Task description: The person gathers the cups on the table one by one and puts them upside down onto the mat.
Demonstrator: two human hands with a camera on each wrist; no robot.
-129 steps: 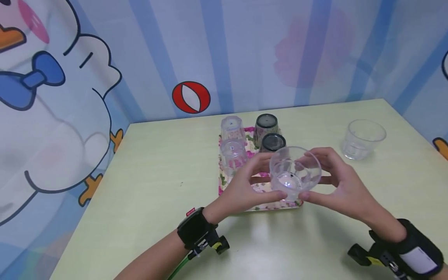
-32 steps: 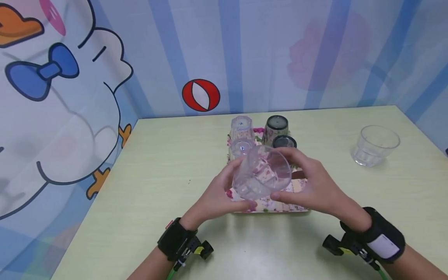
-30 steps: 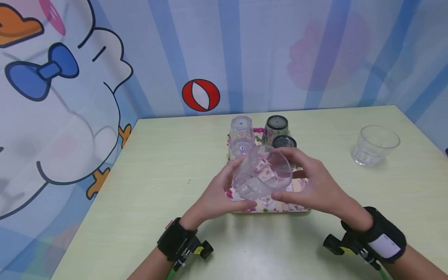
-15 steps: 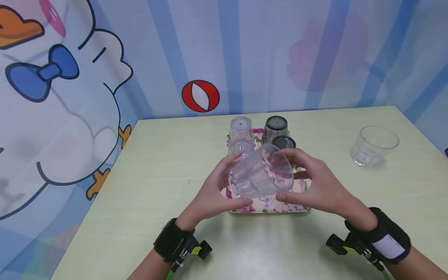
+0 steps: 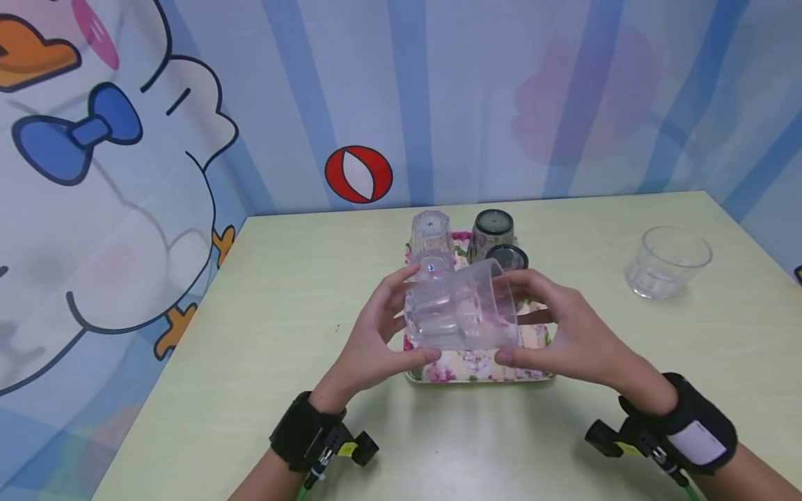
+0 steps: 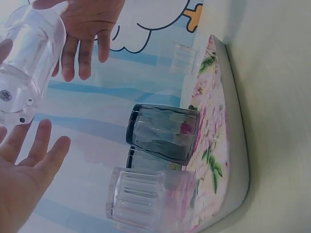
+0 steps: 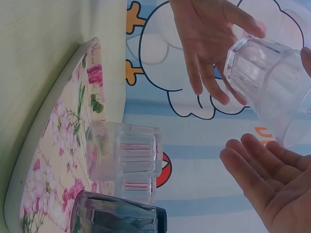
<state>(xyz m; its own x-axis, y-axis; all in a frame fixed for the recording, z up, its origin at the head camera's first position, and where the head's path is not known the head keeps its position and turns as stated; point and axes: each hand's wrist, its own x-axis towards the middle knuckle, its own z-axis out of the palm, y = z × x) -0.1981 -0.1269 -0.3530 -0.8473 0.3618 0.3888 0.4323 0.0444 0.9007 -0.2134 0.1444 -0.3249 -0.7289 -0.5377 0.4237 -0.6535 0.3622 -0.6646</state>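
Observation:
A clear drinking glass is held tilted almost onto its side over the front of a floral tray. At its base end, my left hand grips it between thumb and fingers. My right hand holds the wider rim end, thumb below and fingers behind. The right wrist view shows the faceted lower part of the glass near the left hand. In the left wrist view, a small round mark is visible on the glass.
Two clear ribbed cups and two dark grey cups stand upside down on the tray's back half. Another clear glass stands upright at the table's right. A printed cloth wall rises behind the table.
The glass has gone from mouth up, 4.3 seconds ago, to nearly sideways, its mouth turning right. Both hands have shifted left with it and still hold it.

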